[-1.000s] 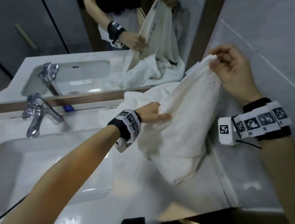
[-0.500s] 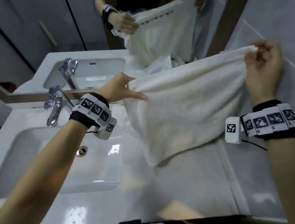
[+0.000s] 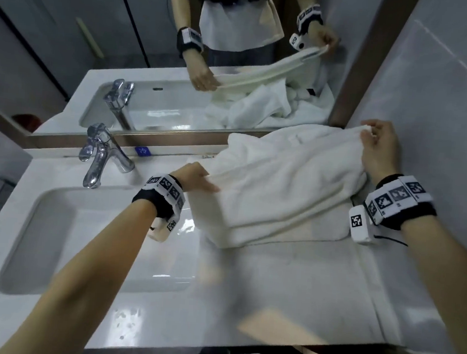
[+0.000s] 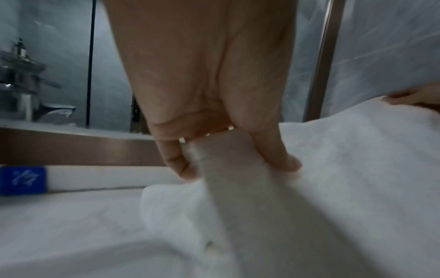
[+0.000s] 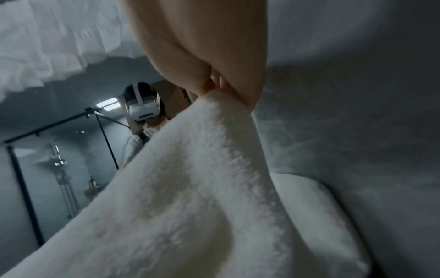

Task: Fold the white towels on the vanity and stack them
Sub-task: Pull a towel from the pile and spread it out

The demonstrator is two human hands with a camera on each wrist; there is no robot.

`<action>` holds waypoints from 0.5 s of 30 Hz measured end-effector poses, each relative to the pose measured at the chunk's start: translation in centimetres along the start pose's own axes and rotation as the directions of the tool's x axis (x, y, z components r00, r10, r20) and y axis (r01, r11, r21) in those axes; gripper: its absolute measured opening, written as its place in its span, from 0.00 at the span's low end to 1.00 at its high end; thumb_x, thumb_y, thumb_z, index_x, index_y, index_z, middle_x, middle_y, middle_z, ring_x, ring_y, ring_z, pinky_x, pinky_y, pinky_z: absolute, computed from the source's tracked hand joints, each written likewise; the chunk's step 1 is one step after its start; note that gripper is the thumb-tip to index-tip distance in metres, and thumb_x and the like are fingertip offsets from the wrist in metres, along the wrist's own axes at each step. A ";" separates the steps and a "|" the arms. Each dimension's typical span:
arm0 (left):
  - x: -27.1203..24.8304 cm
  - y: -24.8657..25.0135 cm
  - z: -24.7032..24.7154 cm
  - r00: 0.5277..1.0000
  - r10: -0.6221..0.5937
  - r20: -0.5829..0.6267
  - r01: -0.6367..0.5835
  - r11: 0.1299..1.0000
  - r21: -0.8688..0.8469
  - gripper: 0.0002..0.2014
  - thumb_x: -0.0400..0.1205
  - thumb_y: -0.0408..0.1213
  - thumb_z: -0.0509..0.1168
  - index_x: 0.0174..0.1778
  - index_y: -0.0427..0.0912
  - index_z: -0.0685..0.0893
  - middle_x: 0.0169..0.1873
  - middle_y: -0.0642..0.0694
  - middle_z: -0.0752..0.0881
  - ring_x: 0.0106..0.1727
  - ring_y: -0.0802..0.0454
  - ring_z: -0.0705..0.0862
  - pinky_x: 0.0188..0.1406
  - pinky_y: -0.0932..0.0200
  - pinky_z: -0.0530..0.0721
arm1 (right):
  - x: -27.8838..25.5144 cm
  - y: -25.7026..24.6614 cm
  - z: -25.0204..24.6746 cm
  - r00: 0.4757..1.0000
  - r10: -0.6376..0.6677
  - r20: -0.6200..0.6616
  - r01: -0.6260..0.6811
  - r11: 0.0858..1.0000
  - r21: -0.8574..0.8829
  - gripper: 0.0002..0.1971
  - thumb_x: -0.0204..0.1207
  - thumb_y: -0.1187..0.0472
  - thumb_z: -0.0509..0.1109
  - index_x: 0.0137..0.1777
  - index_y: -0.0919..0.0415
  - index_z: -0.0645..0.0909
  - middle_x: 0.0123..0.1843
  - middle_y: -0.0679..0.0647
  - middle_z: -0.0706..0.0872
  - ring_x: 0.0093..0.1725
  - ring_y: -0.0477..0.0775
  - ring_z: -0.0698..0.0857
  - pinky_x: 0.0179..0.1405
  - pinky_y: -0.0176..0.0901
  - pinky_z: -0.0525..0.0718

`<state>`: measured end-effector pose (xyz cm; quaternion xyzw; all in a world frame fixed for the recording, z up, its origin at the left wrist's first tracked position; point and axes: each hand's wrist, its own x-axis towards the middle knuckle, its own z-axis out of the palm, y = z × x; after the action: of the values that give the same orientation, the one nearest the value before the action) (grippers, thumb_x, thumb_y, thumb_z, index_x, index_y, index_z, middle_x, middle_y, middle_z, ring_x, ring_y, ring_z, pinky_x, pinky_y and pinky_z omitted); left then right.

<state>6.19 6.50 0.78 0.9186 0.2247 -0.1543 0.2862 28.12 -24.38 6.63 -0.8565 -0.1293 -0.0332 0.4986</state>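
Right now I see the glossy white vanity bench (image 3: 245,295), with its sunken rectangular basin (image 3: 63,236) on the left, carrying all the work on its right half. Behind it runs the wide wall mirror (image 3: 70,38), which doubles the scene.

Next in size is the thick white terry towel (image 3: 287,192) I am handling. Its lower part lies doubled on the bench beside the basin, while the upper edge is stretched between my two hands, just above the surface. Behind it, against the mirror, sits a crumpled heap of more white towels (image 3: 260,142); how many I cannot tell.

Smaller still, the chrome lever tap (image 3: 100,155) stands at the back of the basin, well apart from the cloth.

My left hand (image 3: 196,178) pinches the towel's left corner between thumb and fingers (image 4: 281,159). My right hand (image 3: 379,152) pinches the far right corner, fingertips pressed together on the cloth.

I judge the task to be early: this towel is mid-fold, no finished stack shows anywhere, and the heap behind is not yet folded.
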 end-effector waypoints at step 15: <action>-0.7 -4.9 5.1 0.994 -0.076 0.079 0.099 0.931 -0.352 0.19 0.83 0.50 0.61 0.40 0.36 0.83 0.40 0.43 0.76 0.43 0.52 0.72 0.45 0.59 0.69 | -1.1 4.0 -0.1 0.942 0.276 0.188 -0.247 0.955 -0.167 0.25 0.73 0.55 0.75 0.66 0.68 0.77 0.67 0.63 0.82 0.63 0.58 0.81 0.54 0.41 0.74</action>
<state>2.32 6.79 -5.20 0.8354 0.2801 -0.1532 0.4474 28.04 -26.55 3.07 -0.8978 -0.0633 0.1148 0.4205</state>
